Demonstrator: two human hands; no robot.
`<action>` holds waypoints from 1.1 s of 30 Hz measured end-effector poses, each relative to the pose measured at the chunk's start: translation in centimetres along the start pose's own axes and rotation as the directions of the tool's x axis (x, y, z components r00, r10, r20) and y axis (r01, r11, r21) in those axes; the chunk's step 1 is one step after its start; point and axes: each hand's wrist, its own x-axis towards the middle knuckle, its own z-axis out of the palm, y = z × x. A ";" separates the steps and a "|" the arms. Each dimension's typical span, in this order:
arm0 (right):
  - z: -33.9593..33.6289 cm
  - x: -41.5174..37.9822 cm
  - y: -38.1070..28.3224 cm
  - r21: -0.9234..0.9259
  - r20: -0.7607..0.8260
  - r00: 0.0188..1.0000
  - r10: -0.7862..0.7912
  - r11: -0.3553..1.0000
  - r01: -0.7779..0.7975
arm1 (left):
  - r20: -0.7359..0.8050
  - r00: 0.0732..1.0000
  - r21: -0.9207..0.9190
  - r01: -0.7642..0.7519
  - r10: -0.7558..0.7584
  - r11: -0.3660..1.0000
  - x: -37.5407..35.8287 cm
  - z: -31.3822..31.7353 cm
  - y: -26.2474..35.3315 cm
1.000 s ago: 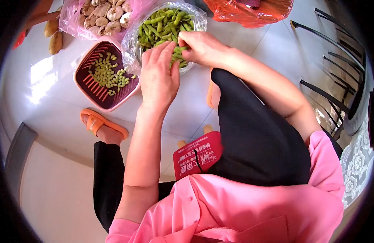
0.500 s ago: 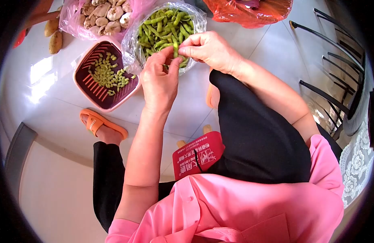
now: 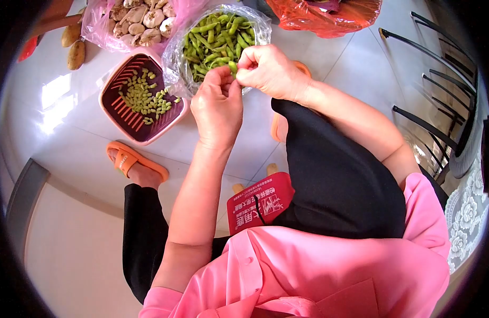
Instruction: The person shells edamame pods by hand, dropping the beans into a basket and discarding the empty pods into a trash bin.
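Observation:
Between my two hands is a green soybean pod (image 3: 233, 67), pinched at the near edge of a clear plastic bag (image 3: 173, 55) full of green pods (image 3: 215, 40). My left hand (image 3: 218, 106) has its fingers closed on the pod from the left; its fingertips partly hide it. My right hand (image 3: 271, 71) pinches the same pod from the right, its fingers curled. Left of the bag stands a pink and dark plastic basket (image 3: 129, 124) with shelled green beans (image 3: 141, 95) lying inside.
A pink bag of garlic (image 3: 151, 21) and two brown potatoes (image 3: 76, 55) lie at the back left. A red plastic bag (image 3: 329, 18) sits at the back. Black metal rack bars (image 3: 440, 79) stand at right. A red printed cloth (image 3: 260, 204) lies between my legs.
Both hands have drawn closer together around the pod and shifted slightly; the left hand moved right. Less of the pod shows between the fingers now.

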 end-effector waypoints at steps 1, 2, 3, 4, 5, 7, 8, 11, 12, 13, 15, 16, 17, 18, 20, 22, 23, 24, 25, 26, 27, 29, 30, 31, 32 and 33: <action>0.1 0.0 -0.1 -0.039 -0.028 1.000 -0.014 0.999 0.013 | -0.009 1.000 -0.027 -0.010 0.010 1.000 -0.1 0.1 0.1; 0.1 0.0 -0.1 -0.079 -0.055 0.998 -0.030 0.997 0.025 | -0.019 1.000 -0.054 -0.021 0.020 0.998 0.0 0.1 0.2; 0.1 0.0 -0.1 -0.080 -0.056 0.998 -0.031 0.996 0.026 | -0.019 1.000 -0.055 -0.022 0.021 0.998 0.0 0.2 0.2; 0.1 0.0 0.1 -0.022 -0.067 0.996 -0.053 0.998 0.052 | -0.011 1.000 -0.111 0.012 -0.013 0.994 0.1 0.2 0.2; 0.2 0.0 0.2 0.037 -0.080 0.994 -0.074 0.996 0.078 | -0.001 0.999 -0.167 0.046 -0.047 0.985 0.2 0.2 0.2; -0.1 0.1 0.8 0.118 -0.047 0.998 -0.053 0.991 0.058 | 0.142 0.974 -0.417 0.223 -0.179 0.881 0.7 -0.2 -0.4; -0.4 0.2 1.0 0.198 -0.013 0.999 -0.035 0.979 0.037 | 0.309 0.915 -0.606 0.400 -0.260 0.688 1.0 -0.5 -0.8; -1.2 0.2 0.7 0.357 0.147 0.983 0.108 0.921 -0.154 | 0.475 0.824 -0.699 0.566 -0.308 0.437 1.2 -0.7 -2.0; -1.5 0.2 0.9 0.357 0.146 0.983 0.108 0.921 -0.154 | 0.523 0.801 -0.690 0.599 -0.293 0.406 1.2 -0.9 -2.2; -1.8 0.2 1.2 0.480 0.256 0.956 0.143 0.840 -0.255 | 0.523 0.800 -0.690 0.599 -0.293 0.406 1.2 -0.9 -2.5; -1.9 0.4 1.7 0.576 0.367 0.916 0.160 0.734 -0.360 | 0.581 0.769 -0.710 0.639 -0.265 0.297 1.1 -0.7 -3.1; -1.6 0.4 2.0 0.509 0.319 0.933 0.165 0.801 -0.316 | 0.581 0.769 -0.710 0.639 -0.266 0.296 1.0 -0.7 -3.2; -1.4 0.5 2.2 0.435 0.269 0.949 0.163 0.859 -0.271 | 0.562 0.777 -0.718 0.629 -0.284 0.300 1.0 -0.6 -3.1; -1.1 0.3 1.8 0.435 0.269 0.949 0.163 0.859 -0.271 | 0.542 0.784 -0.725 0.618 -0.302 0.303 0.9 -0.5 -2.9; -0.1 -0.4 1.0 0.184 0.109 0.991 0.076 0.978 -0.095 | 0.493 0.816 -0.761 0.573 -0.302 0.304 1.0 0.0 -3.1; 0.2 -0.4 1.8 0.079 0.130 0.991 -0.015 0.997 0.005 | 0.439 0.845 -0.796 0.523 -0.304 0.304 1.1 0.0 -3.1; 0.2 -0.5 2.1 0.043 0.148 0.989 -0.017 0.999 0.011 | 0.451 0.837 -0.781 0.538 -0.311 0.317 1.1 0.0 -3.1; 0.1 -0.6 1.6 0.043 0.149 0.989 -0.017 0.999 0.010 | 0.463 0.827 -0.764 0.554 -0.318 0.330 1.2 -0.1 -3.0; -0.1 -0.8 1.0 0.117 0.165 0.986 0.024 0.992 -0.044 | 0.463 0.827 -0.764 0.555 -0.319 0.330 1.1 0.0 -3.3; -0.2 -0.8 0.6 0.190 0.184 0.981 0.064 0.977 -0.099 | 0.479 0.827 -0.796 0.550 -0.293 0.252 1.1 0.0 -3.8; -0.3 -0.8 0.9 0.189 0.183 0.981 0.065 0.977 -0.100 | 0.493 0.829 -0.822 0.543 -0.266 0.171 1.1 0.1 -4.0; -0.6 -0.7 1.5 0.312 0.253 0.961 0.110 0.931 -0.189 | 0.541 0.802 -0.807 0.580 -0.251 0.113 1.1 0.0 -4.4; -0.5 -0.7 1.6 0.312 0.253 0.961 0.110 0.931 -0.189 | 0.587 0.775 -0.788 0.614 -0.234 0.056 1.1 -0.1 -4.3; -0.5 -0.7 1.7 0.353 0.250 0.960 0.127 0.911 -0.212 | 0.587 0.775 -0.788 0.614 -0.234 0.056 1.1 -0.1 -4.1; -0.5 -0.8 1.8 0.394 0.248 0.958 0.144 0.888 -0.236 | 0.535 0.784 -0.766 0.607 -0.313 0.212 1.0 0.0 -3.8; -0.3 -0.7 2.1 0.394 0.247 0.958 0.145 0.888 -0.236 | 0.471 0.796 -0.717 0.597 -0.381 0.361 0.9 0.1 -3.3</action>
